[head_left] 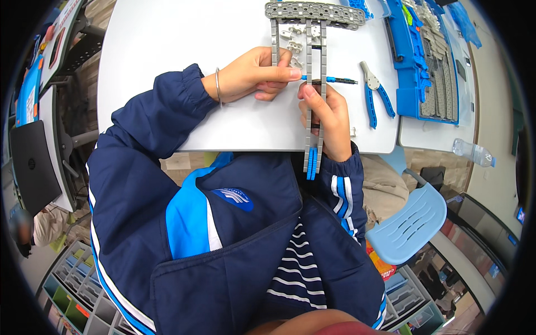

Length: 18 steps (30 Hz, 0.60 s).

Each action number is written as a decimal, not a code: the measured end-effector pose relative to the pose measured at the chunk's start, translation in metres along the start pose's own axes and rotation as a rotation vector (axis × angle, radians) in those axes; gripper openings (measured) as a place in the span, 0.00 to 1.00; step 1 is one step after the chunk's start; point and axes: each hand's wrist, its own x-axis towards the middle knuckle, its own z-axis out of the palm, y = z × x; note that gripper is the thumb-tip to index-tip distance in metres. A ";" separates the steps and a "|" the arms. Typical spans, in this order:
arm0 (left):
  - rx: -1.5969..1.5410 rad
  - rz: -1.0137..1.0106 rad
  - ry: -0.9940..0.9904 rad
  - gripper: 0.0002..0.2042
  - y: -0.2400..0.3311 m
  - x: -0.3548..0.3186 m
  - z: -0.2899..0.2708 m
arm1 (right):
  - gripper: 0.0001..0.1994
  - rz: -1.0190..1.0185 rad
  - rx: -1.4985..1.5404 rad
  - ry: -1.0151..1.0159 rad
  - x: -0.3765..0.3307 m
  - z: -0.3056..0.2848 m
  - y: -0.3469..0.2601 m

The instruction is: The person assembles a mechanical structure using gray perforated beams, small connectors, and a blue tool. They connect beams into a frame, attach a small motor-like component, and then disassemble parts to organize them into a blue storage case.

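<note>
A build of grey plastic construction beams (309,106) stands out over the table's near edge, with a wide perforated grey crosspiece (312,12) at its far end and blue pieces (312,162) at its near end. Across the two long beams runs a thin black shaft (347,81) with blue collars on it. My left hand (251,72), closed in a pinch, has thumb and finger at the small blue collar (304,77) on the shaft's left end. Wrapped round the right side of the paired beams, my right hand (330,120) grips them just below the shaft; some fingertips are hidden.
Small light-grey connectors (295,47) lie beyond my left hand. Blue-handled pliers (373,92) rest to the right, beside an open blue case (410,72) of grey beams. A water bottle (473,152) is at far right, a light-blue chair (410,223) at lower right.
</note>
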 end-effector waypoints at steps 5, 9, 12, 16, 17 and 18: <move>-0.031 0.019 0.023 0.16 -0.002 -0.008 0.003 | 0.19 0.049 0.062 -0.070 0.006 0.001 0.003; -0.101 -0.012 0.253 0.16 0.010 -0.018 -0.006 | 0.19 0.064 0.355 0.093 0.003 -0.012 -0.010; 0.006 0.059 0.155 0.16 0.011 -0.026 -0.013 | 0.19 0.091 0.171 0.127 0.001 -0.021 -0.015; 0.011 -0.022 0.153 0.16 0.011 -0.027 -0.017 | 0.17 0.050 0.157 -0.066 0.006 -0.020 -0.008; 0.001 -0.033 0.178 0.16 0.012 -0.026 -0.017 | 0.17 0.050 0.154 -0.072 0.006 -0.019 -0.006; 0.001 -0.069 0.202 0.16 0.014 -0.026 -0.018 | 0.17 0.035 0.151 -0.078 0.007 -0.019 -0.005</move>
